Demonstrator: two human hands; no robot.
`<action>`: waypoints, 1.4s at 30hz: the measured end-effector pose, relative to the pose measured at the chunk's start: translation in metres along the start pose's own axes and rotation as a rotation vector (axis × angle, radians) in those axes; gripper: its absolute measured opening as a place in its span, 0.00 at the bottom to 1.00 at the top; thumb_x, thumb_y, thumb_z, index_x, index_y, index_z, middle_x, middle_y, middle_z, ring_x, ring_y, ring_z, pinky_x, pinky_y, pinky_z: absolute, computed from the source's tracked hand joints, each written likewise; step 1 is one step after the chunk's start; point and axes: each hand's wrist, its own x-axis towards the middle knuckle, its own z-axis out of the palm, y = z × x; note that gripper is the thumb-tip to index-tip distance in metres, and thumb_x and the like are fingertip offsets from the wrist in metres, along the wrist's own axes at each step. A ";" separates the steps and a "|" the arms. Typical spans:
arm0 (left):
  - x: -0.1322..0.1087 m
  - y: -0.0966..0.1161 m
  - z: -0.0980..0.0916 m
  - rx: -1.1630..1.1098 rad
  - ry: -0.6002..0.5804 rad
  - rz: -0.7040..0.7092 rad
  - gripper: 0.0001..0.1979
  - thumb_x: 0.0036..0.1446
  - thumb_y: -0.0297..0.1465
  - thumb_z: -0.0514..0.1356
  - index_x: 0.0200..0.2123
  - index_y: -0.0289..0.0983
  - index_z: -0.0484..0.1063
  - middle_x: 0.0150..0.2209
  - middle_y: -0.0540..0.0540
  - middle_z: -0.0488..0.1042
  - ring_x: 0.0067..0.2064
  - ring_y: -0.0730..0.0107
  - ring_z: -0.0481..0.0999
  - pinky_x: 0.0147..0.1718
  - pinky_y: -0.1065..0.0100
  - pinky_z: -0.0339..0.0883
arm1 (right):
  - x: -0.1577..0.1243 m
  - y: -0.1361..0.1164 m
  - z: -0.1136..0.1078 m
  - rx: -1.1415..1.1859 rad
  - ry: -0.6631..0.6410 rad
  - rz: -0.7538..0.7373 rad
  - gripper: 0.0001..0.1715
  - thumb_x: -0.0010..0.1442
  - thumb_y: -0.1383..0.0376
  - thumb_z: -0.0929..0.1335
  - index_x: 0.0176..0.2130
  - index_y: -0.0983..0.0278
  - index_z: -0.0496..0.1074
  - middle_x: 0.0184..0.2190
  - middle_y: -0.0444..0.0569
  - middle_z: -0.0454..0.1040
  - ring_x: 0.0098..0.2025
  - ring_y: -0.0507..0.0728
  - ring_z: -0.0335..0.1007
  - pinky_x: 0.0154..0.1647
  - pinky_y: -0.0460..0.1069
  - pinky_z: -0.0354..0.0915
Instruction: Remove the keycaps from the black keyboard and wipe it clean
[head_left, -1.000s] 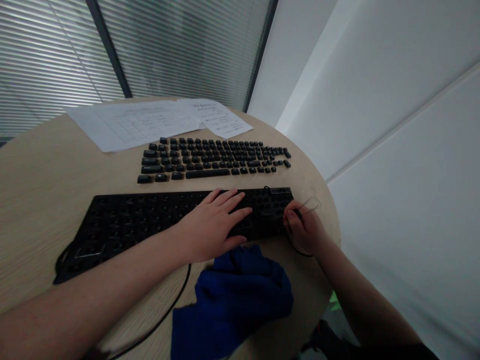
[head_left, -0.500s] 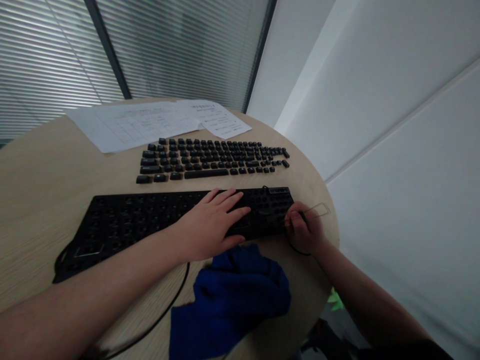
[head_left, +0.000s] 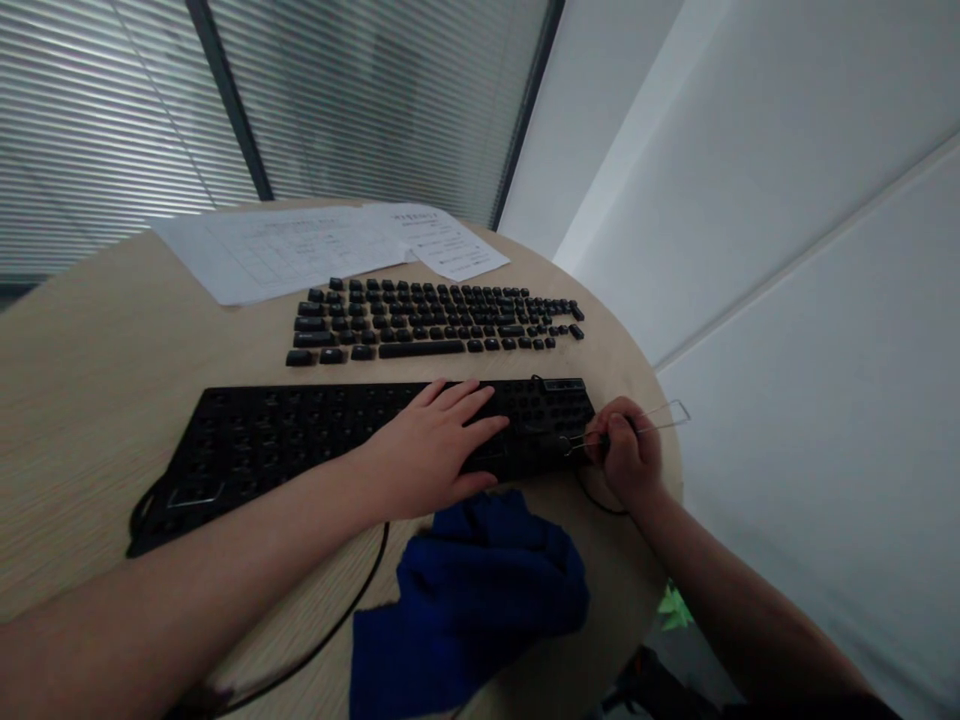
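A black keyboard base (head_left: 277,430) without most of its caps lies across the round table. My left hand (head_left: 431,450) rests flat on it, fingers spread, right of its middle. At the base's right end my right hand (head_left: 626,450) is closed round a wire keycap puller (head_left: 675,412). The puller's wire loop sticks out to the right of the fist, and its other wires reach left to a dark keycap (head_left: 556,447) by the keyboard's edge. Behind the base, loose black keycaps (head_left: 420,348) lie in rows laid out like a keyboard.
A crumpled blue cloth (head_left: 487,580) lies in front of the base. A black cable (head_left: 337,625) curves to its left. White printed sheets (head_left: 300,245) lie at the back of the table (head_left: 90,330), with window blinds behind and a white wall on the right.
My right hand has moved a little to the right with the puller, and wires now show on its left side. My left hand stays on the keyboard base. The view has shifted slightly.
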 end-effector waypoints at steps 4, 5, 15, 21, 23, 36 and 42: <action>0.001 0.003 -0.005 -0.035 0.090 0.055 0.31 0.60 0.43 0.68 0.65 0.42 0.70 0.69 0.34 0.64 0.69 0.41 0.63 0.67 0.40 0.53 | -0.001 -0.006 0.002 0.038 -0.008 -0.003 0.15 0.67 0.57 0.66 0.29 0.60 0.65 0.17 0.38 0.67 0.15 0.48 0.59 0.15 0.42 0.56; 0.001 0.005 -0.006 -0.049 0.135 0.091 0.28 0.61 0.40 0.68 0.63 0.42 0.71 0.67 0.36 0.67 0.67 0.44 0.66 0.66 0.41 0.55 | 0.000 -0.009 0.002 0.068 -0.015 0.023 0.15 0.66 0.57 0.66 0.29 0.60 0.65 0.17 0.38 0.67 0.15 0.48 0.59 0.14 0.42 0.56; 0.004 0.033 -0.019 -0.024 0.360 0.349 0.12 0.69 0.29 0.58 0.53 0.41 0.75 0.46 0.45 0.78 0.41 0.65 0.77 0.37 0.65 0.73 | 0.001 -0.028 0.009 0.321 -0.364 0.394 0.19 0.61 0.51 0.70 0.30 0.59 0.63 0.18 0.38 0.69 0.13 0.49 0.61 0.09 0.41 0.54; 0.005 0.038 -0.015 0.039 0.297 0.386 0.06 0.68 0.26 0.59 0.43 0.39 0.76 0.40 0.48 0.77 0.38 0.65 0.73 0.33 0.64 0.72 | -0.002 -0.026 0.012 0.337 -0.449 0.381 0.22 0.61 0.47 0.71 0.32 0.60 0.64 0.19 0.38 0.69 0.15 0.49 0.63 0.10 0.40 0.56; 0.006 0.038 -0.014 0.051 0.301 0.392 0.05 0.68 0.26 0.59 0.42 0.39 0.76 0.39 0.48 0.76 0.38 0.65 0.73 0.33 0.64 0.71 | -0.002 -0.025 0.012 0.358 -0.468 0.386 0.22 0.61 0.48 0.72 0.33 0.60 0.65 0.20 0.39 0.70 0.15 0.49 0.64 0.11 0.41 0.57; 0.006 0.044 -0.019 0.084 0.311 0.436 0.01 0.63 0.27 0.61 0.37 0.37 0.71 0.38 0.47 0.73 0.35 0.65 0.71 0.31 0.63 0.71 | -0.003 -0.023 0.009 0.366 -0.455 0.426 0.21 0.61 0.48 0.72 0.32 0.60 0.66 0.21 0.41 0.71 0.17 0.51 0.65 0.13 0.43 0.62; 0.001 0.037 -0.028 0.033 0.405 0.394 0.04 0.66 0.28 0.57 0.41 0.36 0.72 0.41 0.46 0.74 0.38 0.67 0.73 0.35 0.65 0.72 | 0.001 -0.026 0.007 0.404 -0.472 0.353 0.27 0.59 0.41 0.71 0.29 0.60 0.64 0.19 0.40 0.65 0.16 0.50 0.57 0.11 0.43 0.55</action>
